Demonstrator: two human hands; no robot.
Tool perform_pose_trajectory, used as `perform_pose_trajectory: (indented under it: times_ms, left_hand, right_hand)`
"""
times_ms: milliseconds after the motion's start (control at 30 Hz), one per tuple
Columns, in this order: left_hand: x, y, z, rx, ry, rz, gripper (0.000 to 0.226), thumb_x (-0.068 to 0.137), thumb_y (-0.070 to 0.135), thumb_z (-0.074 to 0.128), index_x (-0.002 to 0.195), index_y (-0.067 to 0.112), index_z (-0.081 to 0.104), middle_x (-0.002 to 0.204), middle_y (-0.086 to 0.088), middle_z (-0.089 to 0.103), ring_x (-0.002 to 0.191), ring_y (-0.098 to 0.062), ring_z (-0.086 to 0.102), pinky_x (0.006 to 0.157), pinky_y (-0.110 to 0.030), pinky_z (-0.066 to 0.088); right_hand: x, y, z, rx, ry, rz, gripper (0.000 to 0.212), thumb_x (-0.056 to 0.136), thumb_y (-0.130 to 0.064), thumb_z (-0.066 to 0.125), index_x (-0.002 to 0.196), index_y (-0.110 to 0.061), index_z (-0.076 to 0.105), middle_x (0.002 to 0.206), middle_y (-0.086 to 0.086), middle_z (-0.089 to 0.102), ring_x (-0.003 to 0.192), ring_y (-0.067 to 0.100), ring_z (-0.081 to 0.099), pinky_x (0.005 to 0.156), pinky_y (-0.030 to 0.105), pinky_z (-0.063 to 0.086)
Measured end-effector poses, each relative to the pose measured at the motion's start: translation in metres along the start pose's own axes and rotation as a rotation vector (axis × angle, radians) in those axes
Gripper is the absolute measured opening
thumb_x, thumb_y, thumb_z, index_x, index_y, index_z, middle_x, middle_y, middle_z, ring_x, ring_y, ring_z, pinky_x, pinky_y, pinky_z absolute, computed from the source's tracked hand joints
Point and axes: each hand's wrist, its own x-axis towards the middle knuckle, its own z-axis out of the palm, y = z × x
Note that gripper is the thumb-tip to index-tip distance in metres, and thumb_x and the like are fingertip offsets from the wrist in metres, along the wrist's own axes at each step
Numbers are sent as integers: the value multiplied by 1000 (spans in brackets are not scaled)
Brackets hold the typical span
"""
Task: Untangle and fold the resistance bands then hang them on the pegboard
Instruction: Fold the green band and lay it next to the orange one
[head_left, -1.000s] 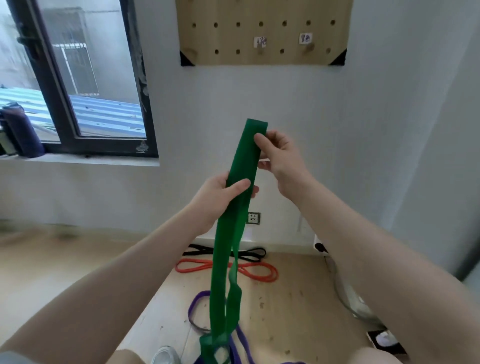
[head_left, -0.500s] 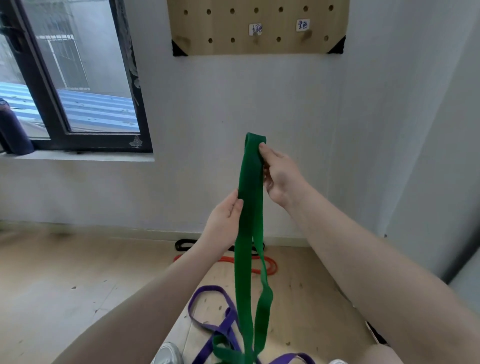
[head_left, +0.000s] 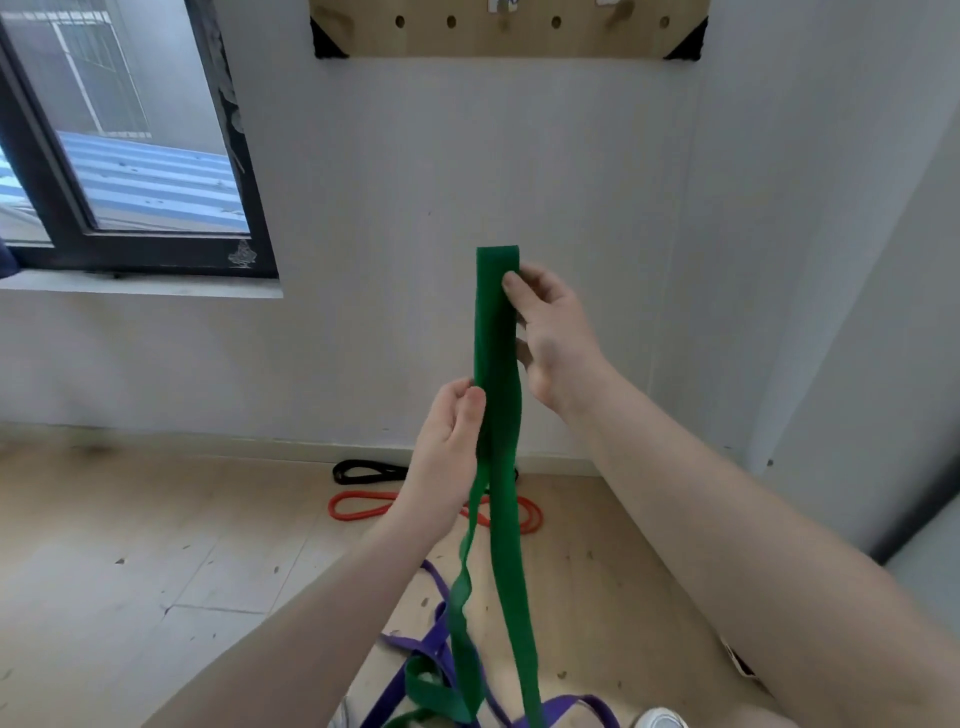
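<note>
Wall (head_left: 415, 260): white, fills most of the view ahead; a pale skirting strip runs along its foot.
Floor (head_left: 130, 545): light wood boards, flecked with small dark marks.
Window (head_left: 119, 156): upper left, dark frame, pale sill beneath; a striped roof shows outside.
Pegboard (head_left: 509, 31): pale wood with round holes and black corner brackets, high on the wall; only its bottom strip is in view, with pegs and small labels cut off by the top edge.
Containers: none that I can make out.
Green band (head_left: 496, 338): wide and flat, held up in front of the wall, well below the pegboard. Its folded top end stands above the right hand; two strands hang down, the left one rippled, ending in a loose heap on the floor at the bottom edge.
Purple band (head_left: 441, 587): on the floor under the green one, tangled in with its lower loops.
Red band (head_left: 358, 506): flattened loop on the floor near the wall, partly hidden behind the left hand.
Black band (head_left: 363, 472): just behind the red one, against the skirting.
Right hand (head_left: 553, 338): pinches the green band near its top, thumb on the near face, fingers behind.
Left hand (head_left: 449, 452): lower down, thumb and fingers closed on the band's left edge.
Shoe (head_left: 662, 719): white toe at the bottom edge.
</note>
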Motion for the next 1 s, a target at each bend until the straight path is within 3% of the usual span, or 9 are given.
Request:
perform_pose_trajectory:
  times_ms: [167, 233, 300, 333, 467, 567, 733, 867, 1000]
  left_hand:
    - [0, -11, -6, 85, 109, 46, 21, 91, 8, 56, 109, 18, 58, 102, 2, 68, 90, -10, 67, 80, -30, 57]
    - [5, -11, -11, 52, 156, 28, 21, 91, 6, 55, 109, 14, 62, 94, 5, 70, 83, -6, 68, 76, -26, 57]
    - [11, -8, -13, 25, 150, 13, 22, 92, 5, 54, 110, 15, 63, 95, 7, 69, 84, -5, 68, 76, -23, 57]
    - [14, -7, -14, 18, 150, 8, 22, 92, 5, 53, 108, 18, 63, 96, 7, 69, 86, -5, 67, 77, -22, 56]
    - [29, 3, -19, -127, 202, -67, 23, 93, 4, 52, 98, 23, 64, 95, 6, 69, 89, -6, 66, 78, -22, 56]
    - [43, 17, -20, -228, 231, -118, 20, 93, 2, 51, 94, 17, 64, 93, 0, 69, 88, -14, 67, 79, -29, 56]
    - [78, 46, -34, -408, 187, -191, 15, 95, 16, 51, 101, 6, 62, 100, -8, 68, 95, -19, 65, 84, -40, 56]
    - [55, 18, -30, 18, 92, -355, 36, 95, 45, 42, 107, 17, 61, 103, 1, 68, 99, -13, 62, 94, -44, 47]
    - [5, -26, -23, 158, 52, -207, 23, 96, 33, 46, 110, 21, 60, 106, 5, 67, 99, -7, 62, 90, -30, 51]
  right_hand:
    - [8, 10, -7, 71, -12, 11, 10, 93, -13, 54, 103, -13, 56, 91, 2, 62, 76, 13, 60, 67, 31, 51]
    - [5, 21, -14, -1, -46, 46, 49, 82, -37, 67, 118, -10, 49, 119, 9, 59, 103, 17, 60, 90, 35, 47]
    - [-1, 49, -27, -160, -112, 139, 93, 59, -68, 72, 125, -11, 39, 143, 9, 43, 130, 21, 43, 108, 47, 31]
    - [-7, 66, -35, -242, -178, 182, 98, 60, -74, 66, 130, -12, 37, 144, 9, 42, 132, 22, 41, 110, 50, 29]
    - [-48, 117, -60, -423, -355, 312, 26, 98, -44, 33, 118, -39, 49, 122, -12, 57, 117, 8, 51, 110, 38, 35]
    - [-57, 122, -65, -436, -362, 349, 26, 101, -30, 32, 121, -41, 45, 119, -18, 55, 114, 3, 48, 107, 32, 32]
    - [-32, 76, -43, -413, -250, 188, 22, 100, -16, 39, 104, -26, 58, 93, -6, 65, 86, 9, 62, 81, 33, 53]
    - [-1, 41, -29, -236, -42, 271, 17, 97, -13, 46, 95, -8, 62, 76, 3, 65, 69, 17, 63, 71, 37, 57]
    - [16, 50, -21, -164, 146, 407, 13, 97, -6, 45, 90, -1, 55, 77, 10, 58, 66, 19, 58, 60, 36, 52]
